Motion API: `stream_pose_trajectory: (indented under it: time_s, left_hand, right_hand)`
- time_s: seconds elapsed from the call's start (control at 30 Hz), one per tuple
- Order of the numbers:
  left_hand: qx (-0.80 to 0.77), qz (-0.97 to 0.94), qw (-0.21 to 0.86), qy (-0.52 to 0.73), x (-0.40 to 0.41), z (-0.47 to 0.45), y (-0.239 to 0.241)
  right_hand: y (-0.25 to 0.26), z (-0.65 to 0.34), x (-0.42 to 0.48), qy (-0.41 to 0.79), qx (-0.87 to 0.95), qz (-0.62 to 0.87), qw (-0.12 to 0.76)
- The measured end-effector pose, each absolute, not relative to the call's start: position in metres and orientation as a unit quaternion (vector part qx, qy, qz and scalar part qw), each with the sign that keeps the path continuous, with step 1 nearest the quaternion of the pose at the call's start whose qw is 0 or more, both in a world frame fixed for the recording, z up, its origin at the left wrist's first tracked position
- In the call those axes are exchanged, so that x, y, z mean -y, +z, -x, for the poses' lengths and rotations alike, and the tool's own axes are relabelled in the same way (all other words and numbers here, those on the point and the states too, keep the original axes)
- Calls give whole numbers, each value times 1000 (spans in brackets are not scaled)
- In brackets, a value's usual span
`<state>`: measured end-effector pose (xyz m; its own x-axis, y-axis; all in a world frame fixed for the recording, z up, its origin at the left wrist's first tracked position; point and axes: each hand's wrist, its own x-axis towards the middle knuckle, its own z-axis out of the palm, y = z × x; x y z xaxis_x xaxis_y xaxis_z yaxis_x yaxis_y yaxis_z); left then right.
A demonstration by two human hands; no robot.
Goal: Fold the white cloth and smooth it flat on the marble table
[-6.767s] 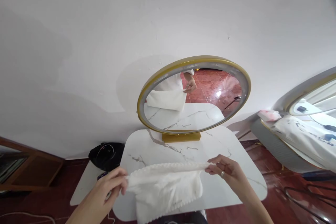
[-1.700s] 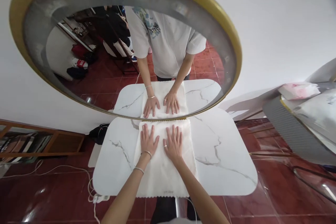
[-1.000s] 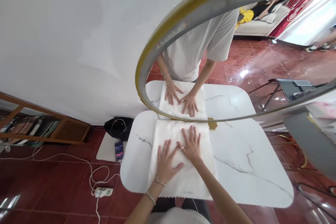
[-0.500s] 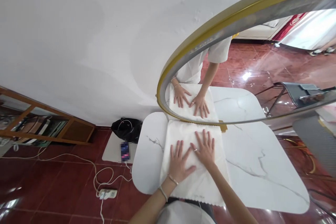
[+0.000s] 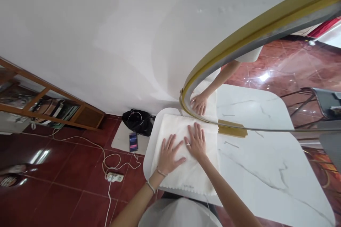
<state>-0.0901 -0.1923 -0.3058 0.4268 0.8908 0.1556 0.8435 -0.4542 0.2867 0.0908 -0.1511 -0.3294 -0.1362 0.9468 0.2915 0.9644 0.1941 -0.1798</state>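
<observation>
The white cloth (image 5: pixel 189 172), spread flat over the left end of the bench (image 5: pixel 253 177), lies in the lower middle of the frame. What has just changed is its position: half a second ago a broad strip of bench shows to its left, whereas now the strip is narrow, and more of the golden mirror base (image 5: pixel 233 129) appears at the cloth's right. Cloth and hands have thus shifted leftward together, which suggests a sliding pass along the surface rather than a lift. The left hand (image 5: pixel 169 158) rests palm down near the cloth's left border, its fingers fanned wide and its thumb angled toward the centre. The right hand (image 5: pixel 196 145), at centre frame, lies flat with fingers more narrowly spread, their tips near the upper border (the mirror (image 5: pixel 255 88), filling the upper right, repeats this hand alone). The cloth therefore lies beneath both sets of fingers, touched from above, with nothing pinched between them; how hard they press cannot be told. Its scalloped lower edge runs close to the bench's near side. A black bag (image 5: pixel 137 122) sits beyond the bench, left of centre.
</observation>
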Motion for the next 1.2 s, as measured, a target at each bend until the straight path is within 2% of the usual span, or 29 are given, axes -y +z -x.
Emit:
stream_pose_trajectory:
  time_s: [0.2,0.33,0.47,0.63,0.87,1.03,1.2]
  left_hand:
    - [-617,-764,102,161,102,90,-302]
    - [-636,-747,114,155,35,78,-307]
    - [-664,-720,118,167,14,71,-312]
    - [-657,-730,100,157,60,86,-314]
    - [-591,-796,76,105,240,147,-306]
    - [-610,-784,41,107,294,152,-311]
    - [-614,-778,55,117,231,137,-317]
  right_hand:
    - [-336,-50,101,-33,723,663,192]
    - [-332,-44,54,6,702,698,139]
    - [-328,-50,23,48,715,692,90]
    - [-329,-52,50,26,737,655,163]
    - [-328,-36,186,18,765,592,253]
    - [-321,-36,247,55,818,549,162]
    - [-326,-45,191,36,816,563,127]
